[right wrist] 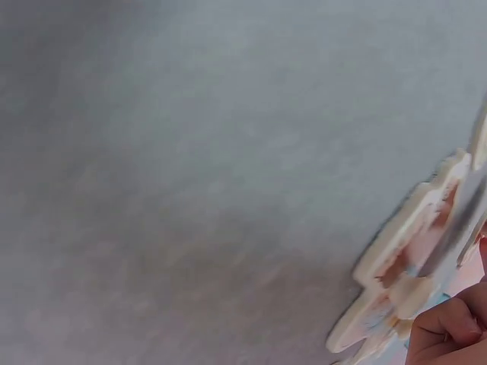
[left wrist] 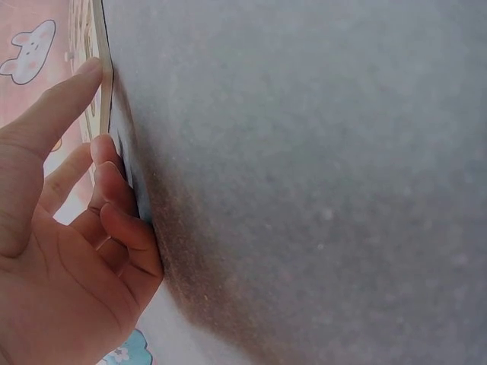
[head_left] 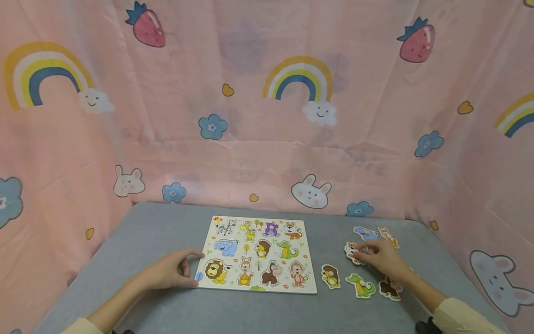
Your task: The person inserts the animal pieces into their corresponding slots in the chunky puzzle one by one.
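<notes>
A wooden animal puzzle board [head_left: 258,255] lies flat on the table. My left hand [head_left: 173,270] is at its left side, with the thumb and index finger spread along the edge; in the left wrist view the thumb [left wrist: 68,95] touches the board's side and the other fingers bend near the tabletop. On the right, my right hand [head_left: 384,257] pinches a tiger puzzle piece [head_left: 352,253], whose right part the fingers hide. In the right wrist view, only curled fingers [right wrist: 449,323] show at the lower right corner, beside a brown knobbed piece [right wrist: 415,251].
Around the right hand lie an elephant piece [head_left: 365,233], a kangaroo piece [head_left: 389,237], a hedgehog piece [head_left: 331,277], a crocodile piece [head_left: 361,286] and a gorilla piece [head_left: 390,291] partly under the wrist. A pink printed curtain [head_left: 258,162] surrounds the grey table [head_left: 167,232].
</notes>
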### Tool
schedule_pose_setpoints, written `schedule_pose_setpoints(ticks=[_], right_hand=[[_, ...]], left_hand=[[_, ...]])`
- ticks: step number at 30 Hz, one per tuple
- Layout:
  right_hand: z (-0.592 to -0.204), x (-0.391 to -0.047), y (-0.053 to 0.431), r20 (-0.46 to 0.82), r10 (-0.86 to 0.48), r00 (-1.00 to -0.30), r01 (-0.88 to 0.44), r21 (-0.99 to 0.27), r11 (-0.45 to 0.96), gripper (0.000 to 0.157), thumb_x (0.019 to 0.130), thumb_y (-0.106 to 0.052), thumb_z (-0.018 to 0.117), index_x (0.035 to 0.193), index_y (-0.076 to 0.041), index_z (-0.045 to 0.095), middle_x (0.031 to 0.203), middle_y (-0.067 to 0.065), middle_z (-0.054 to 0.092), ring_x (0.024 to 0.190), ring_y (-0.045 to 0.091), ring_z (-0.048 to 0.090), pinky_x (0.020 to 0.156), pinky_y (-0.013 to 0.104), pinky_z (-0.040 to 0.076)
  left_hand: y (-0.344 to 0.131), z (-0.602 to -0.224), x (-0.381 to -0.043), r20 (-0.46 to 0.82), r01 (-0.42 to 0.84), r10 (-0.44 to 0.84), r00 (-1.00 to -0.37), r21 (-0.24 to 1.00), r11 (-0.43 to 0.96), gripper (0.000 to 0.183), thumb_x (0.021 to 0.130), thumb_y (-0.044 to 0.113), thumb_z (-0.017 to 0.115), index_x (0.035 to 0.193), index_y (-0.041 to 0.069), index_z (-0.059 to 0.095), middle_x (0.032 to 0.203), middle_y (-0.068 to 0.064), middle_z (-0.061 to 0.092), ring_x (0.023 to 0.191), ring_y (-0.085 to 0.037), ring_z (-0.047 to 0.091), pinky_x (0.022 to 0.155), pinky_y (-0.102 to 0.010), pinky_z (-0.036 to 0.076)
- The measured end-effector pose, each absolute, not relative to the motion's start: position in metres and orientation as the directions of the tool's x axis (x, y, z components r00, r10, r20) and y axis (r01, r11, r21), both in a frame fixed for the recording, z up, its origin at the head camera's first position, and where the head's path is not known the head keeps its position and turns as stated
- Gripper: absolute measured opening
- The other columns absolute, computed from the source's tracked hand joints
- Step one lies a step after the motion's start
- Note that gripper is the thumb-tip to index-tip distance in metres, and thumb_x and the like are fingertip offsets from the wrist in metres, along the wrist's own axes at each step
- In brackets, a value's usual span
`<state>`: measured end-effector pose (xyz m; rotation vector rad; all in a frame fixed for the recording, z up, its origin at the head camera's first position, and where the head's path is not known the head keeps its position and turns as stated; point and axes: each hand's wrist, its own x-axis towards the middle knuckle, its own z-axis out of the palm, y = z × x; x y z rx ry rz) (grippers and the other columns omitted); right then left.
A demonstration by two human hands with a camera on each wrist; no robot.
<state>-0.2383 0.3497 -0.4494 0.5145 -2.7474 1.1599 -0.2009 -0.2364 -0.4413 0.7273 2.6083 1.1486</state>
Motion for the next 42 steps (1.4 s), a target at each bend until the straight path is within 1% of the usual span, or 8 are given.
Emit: schedule_pose_setpoints(ticks=[5,8,12,17,20,28,36,42], right_hand=[[-0.447,-0.241,0.344,0.3,-0.267,-0.916,-0.402,-0.672,0.621,0.014,0.092,-0.013,0.077,0.1,-0.001,0.076,0.055,-0.007,0.041,0.048,0.004,0.033,0.047,0.027,0.034],[-0.447,-0.242,0.341,0.313,-0.268,-0.911,-0.412,-0.674,0.613,0.012,0.092,-0.014,0.077,0.1,-0.004,0.077,0.055,-0.008,0.039,0.048,0.003,0.031,0.047,0.027,0.033],[-0.447,-0.244,0.337,0.295,-0.249,-0.923,-0.386,-0.683,0.62,0.015,0.092,-0.018,0.078,0.1,-0.005,0.077,0.056,-0.006,0.04,0.048,0.004,0.032,0.048,0.026,0.033],[-0.446,-0.248,0.33,0.244,-0.199,-0.949,-0.315,-0.713,0.626,0.022,0.092,-0.023,0.079,0.103,-0.004,0.077,0.06,-0.003,0.044,0.053,0.008,0.037,0.051,0.027,0.034],[-0.445,-0.25,0.325,0.227,-0.189,-0.955,-0.296,-0.725,0.621,0.023,0.091,-0.024,0.079,0.102,-0.004,0.077,0.062,-0.002,0.045,0.055,0.009,0.038,0.051,0.027,0.034],[-0.442,-0.259,0.309,0.256,-0.208,-0.944,-0.329,-0.713,0.619,0.022,0.09,-0.024,0.08,0.1,-0.004,0.078,0.06,-0.003,0.044,0.053,0.009,0.037,0.051,0.027,0.033],[-0.44,-0.266,0.293,0.262,-0.242,-0.934,-0.354,-0.767,0.535,0.021,0.091,-0.017,0.079,0.103,-0.001,0.076,0.058,-0.002,0.041,0.051,0.007,0.034,0.051,0.026,0.032],[-0.44,-0.269,0.284,0.254,-0.246,-0.935,-0.349,-0.77,0.534,0.021,0.091,-0.02,0.079,0.102,-0.002,0.076,0.06,-0.001,0.042,0.053,0.009,0.036,0.053,0.027,0.033]], left_hand=[[-0.238,-0.442,-0.202,0.019,0.358,0.51,-0.86,0.734,0.577,0.065,0.078,0.019,0.089,0.133,0.003,0.058,0.078,0.0,0.057,0.067,-0.011,0.05,0.062,-0.027,0.041],[-0.238,-0.442,-0.201,0.022,0.36,0.509,-0.861,0.732,0.578,0.065,0.078,0.019,0.089,0.133,0.003,0.058,0.078,0.0,0.057,0.066,-0.011,0.05,0.061,-0.027,0.041],[-0.238,-0.441,-0.2,0.019,0.359,0.507,-0.862,0.73,0.581,0.066,0.078,0.019,0.09,0.133,0.003,0.058,0.077,0.001,0.057,0.067,-0.011,0.05,0.062,-0.027,0.041],[-0.239,-0.44,-0.199,0.018,0.357,0.506,-0.862,0.731,0.582,0.066,0.077,0.019,0.09,0.133,0.003,0.058,0.077,0.002,0.057,0.068,-0.011,0.05,0.064,-0.028,0.041],[-0.239,-0.44,-0.2,0.022,0.359,0.506,-0.862,0.73,0.581,0.066,0.077,0.019,0.09,0.133,0.003,0.058,0.077,0.002,0.057,0.068,-0.011,0.05,0.065,-0.028,0.041],[-0.238,-0.44,-0.2,0.013,0.35,0.505,-0.863,0.736,0.579,0.066,0.078,0.019,0.09,0.134,0.003,0.058,0.078,0.0,0.057,0.066,-0.011,0.05,0.061,-0.027,0.041],[-0.237,-0.442,-0.203,0.019,0.356,0.51,-0.86,0.739,0.572,0.065,0.078,0.019,0.09,0.133,0.004,0.058,0.078,-0.001,0.057,0.064,-0.01,0.05,0.058,-0.026,0.041],[-0.237,-0.442,-0.202,0.016,0.357,0.517,-0.856,0.743,0.567,0.065,0.078,0.019,0.09,0.133,0.003,0.058,0.078,-0.001,0.057,0.064,-0.011,0.05,0.058,-0.026,0.042]])
